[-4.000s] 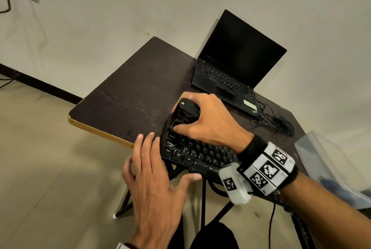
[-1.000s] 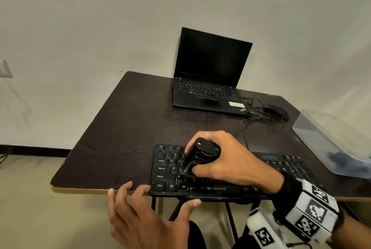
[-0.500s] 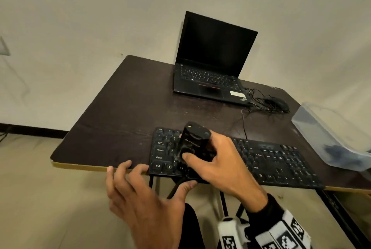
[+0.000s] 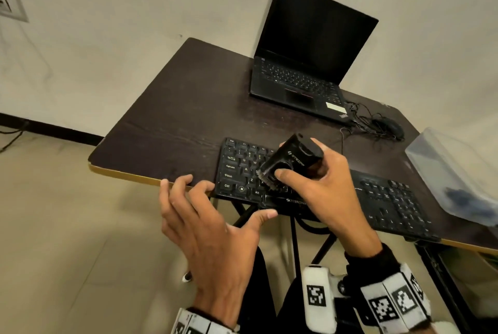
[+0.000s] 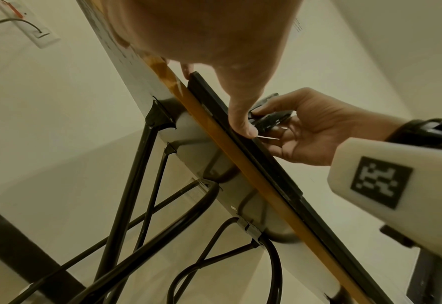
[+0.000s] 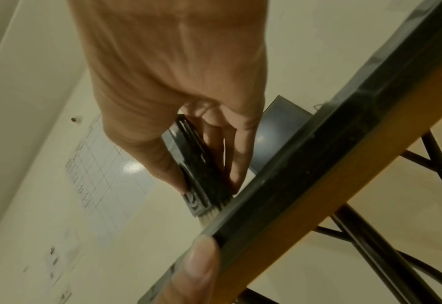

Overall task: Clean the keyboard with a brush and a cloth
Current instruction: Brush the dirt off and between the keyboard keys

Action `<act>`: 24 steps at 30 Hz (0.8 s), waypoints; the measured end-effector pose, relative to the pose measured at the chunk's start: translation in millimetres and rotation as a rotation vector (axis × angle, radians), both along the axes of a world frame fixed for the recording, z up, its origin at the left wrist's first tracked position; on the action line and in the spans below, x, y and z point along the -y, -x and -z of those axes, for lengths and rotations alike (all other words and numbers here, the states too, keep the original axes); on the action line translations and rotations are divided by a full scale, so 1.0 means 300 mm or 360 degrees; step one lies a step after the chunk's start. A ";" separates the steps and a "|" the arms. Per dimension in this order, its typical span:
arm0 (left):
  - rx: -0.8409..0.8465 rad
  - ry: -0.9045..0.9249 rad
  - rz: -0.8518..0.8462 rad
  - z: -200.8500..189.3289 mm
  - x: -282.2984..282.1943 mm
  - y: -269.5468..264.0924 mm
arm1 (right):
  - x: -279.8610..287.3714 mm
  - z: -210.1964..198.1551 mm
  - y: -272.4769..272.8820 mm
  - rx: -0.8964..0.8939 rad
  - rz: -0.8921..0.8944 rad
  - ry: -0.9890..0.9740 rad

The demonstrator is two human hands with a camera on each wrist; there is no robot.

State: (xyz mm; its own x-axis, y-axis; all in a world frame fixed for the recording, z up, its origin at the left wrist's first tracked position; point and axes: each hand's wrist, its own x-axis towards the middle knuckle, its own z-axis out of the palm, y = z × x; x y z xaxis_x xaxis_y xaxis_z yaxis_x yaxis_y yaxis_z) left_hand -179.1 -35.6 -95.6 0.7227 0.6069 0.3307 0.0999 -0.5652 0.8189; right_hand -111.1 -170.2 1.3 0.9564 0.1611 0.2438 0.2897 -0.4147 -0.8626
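A black keyboard [image 4: 390,199] lies along the table's front edge. My right hand [image 4: 310,172] grips a black brush [image 4: 292,158], tilted, with its pale bristles on the lower-left keys near the space bar. In the right wrist view the brush [image 6: 196,176] sits between thumb and fingers, bristles meeting the keyboard's front edge [image 6: 305,164]. My left hand [image 4: 215,207] rests at the keyboard's front-left corner, fingers on the table edge and thumb [image 5: 240,119] pressed against the keyboard's front rim [image 5: 274,164]. It holds nothing. No cloth is plainly visible.
An open black laptop [image 4: 304,64] stands at the back of the dark table [image 4: 175,118], with a wired mouse [image 4: 390,126] to its right. A translucent plastic box [image 4: 452,172] holding something dark sits at the right. Black folding legs [image 5: 126,205] run below.
The brush has swept from the middle-left keys toward the front row and tilted more. My left hand stays at the keyboard's front-left corner. The head view has shifted.
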 end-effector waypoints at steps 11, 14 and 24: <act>-0.0015 -0.0026 -0.0021 -0.004 -0.003 0.003 | -0.020 -0.024 -0.074 0.0147 -0.0156 0.0304; -0.0032 -0.0027 -0.0008 -0.002 -0.003 0.006 | 0.007 -0.042 -0.094 0.0090 -0.0134 0.0271; -0.0011 -0.0034 -0.0024 -0.001 -0.005 0.004 | 0.036 -0.039 -0.053 0.0164 -0.0164 0.0326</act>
